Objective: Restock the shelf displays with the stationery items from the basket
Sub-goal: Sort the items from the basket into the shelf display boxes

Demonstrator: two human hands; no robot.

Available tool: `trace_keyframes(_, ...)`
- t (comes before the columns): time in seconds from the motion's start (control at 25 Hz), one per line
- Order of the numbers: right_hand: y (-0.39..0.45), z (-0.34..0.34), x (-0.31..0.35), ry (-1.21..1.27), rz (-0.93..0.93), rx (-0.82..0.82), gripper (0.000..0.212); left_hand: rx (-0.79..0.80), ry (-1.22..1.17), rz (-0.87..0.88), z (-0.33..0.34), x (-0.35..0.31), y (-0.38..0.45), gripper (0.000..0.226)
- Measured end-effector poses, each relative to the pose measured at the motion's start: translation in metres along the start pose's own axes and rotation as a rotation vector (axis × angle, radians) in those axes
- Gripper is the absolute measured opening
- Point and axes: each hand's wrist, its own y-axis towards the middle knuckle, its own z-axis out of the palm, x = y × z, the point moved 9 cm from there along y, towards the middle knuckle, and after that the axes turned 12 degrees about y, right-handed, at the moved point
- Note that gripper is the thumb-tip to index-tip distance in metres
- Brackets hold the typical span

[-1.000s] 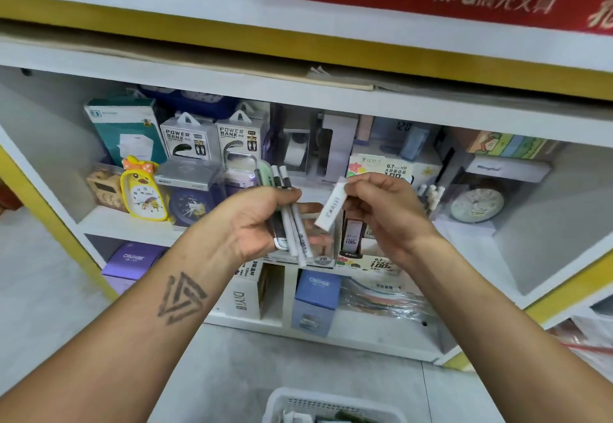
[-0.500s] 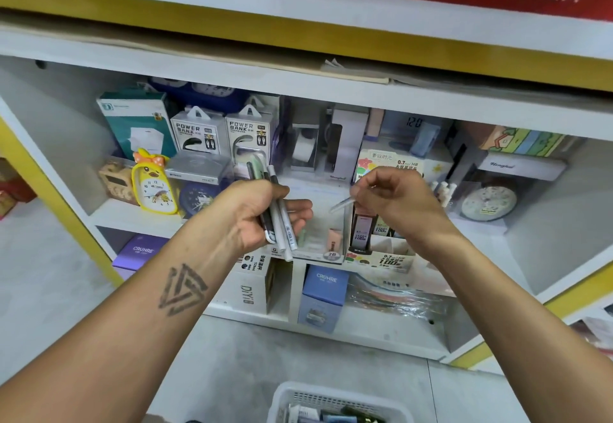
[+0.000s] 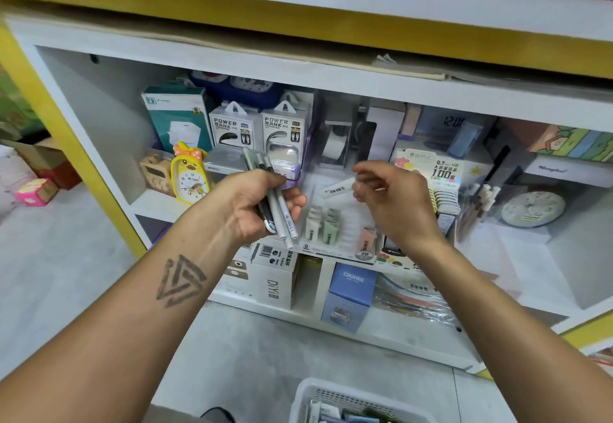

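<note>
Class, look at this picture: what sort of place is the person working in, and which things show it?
Most likely a stationery shop. A white shelf holds boxed power banks and a yellow clock, the left hand grips pens, and a stock basket sits below.
</note>
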Motion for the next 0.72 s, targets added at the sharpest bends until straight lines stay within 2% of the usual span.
trace_keyframes(0.2, 0.001, 0.037, 0.004, -0.343, -0.222, 0.081, 0.013, 0.036, 0.023, -0.02, -0.003, 0.004, -0.004, 0.02)
trace_keyframes(0.36, 0.005, 0.06, -0.012, -0.433, -0.156, 0.146, 0.015, 0.065, 0.046, -0.018, -0.008, 0.004, -0.007, 0.022)
trace_keyframes(0.6, 0.009, 0.069, -0.009, -0.529, -0.204, 0.187, 0.01, 0.088, 0.051, -0.021, -0.011, 0.005, -0.008, 0.026)
trace_keyframes(0.72, 0.009, 0.082, -0.016, -0.57, -0.19, 0.324, 0.022, 0.104, 0.052, -0.023, -0.008, 0.005, -0.01, 0.023)
